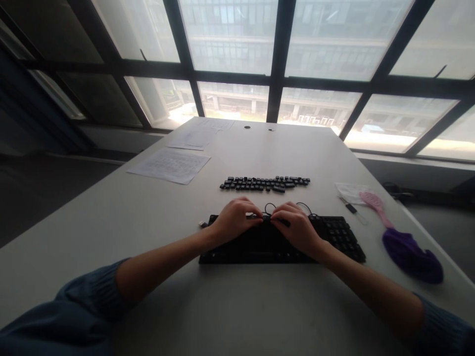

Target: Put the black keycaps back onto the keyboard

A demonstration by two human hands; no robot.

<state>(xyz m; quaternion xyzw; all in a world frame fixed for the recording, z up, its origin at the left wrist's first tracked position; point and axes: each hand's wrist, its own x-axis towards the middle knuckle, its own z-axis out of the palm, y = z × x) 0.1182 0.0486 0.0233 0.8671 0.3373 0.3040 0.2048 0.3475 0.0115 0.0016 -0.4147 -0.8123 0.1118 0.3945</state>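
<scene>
A black keyboard (245, 249) lies on the white table, its main area dark and apparently without keycaps, while keys show on the number pad at its right. My left hand (239, 217) is over the keyboard's upper edge, fingertips pinched together. Close beside it on the right, my right hand (295, 225) is closed in the same way at that edge. Whatever lies between the fingertips is too small and dark to name. Loose black keycaps (263, 184) lie in rows beyond the keyboard. A cable (270, 205) loops behind the hands, and a USB plug (202, 224) rests left of the keyboard.
Printed papers (170, 165) lie at the left of the table (148, 217). On the right are a clear plastic bag (349, 192), a small wire tool with a black handle (351, 207), a pink brush (374, 203) and a purple cloth (411, 257). Windows stand behind.
</scene>
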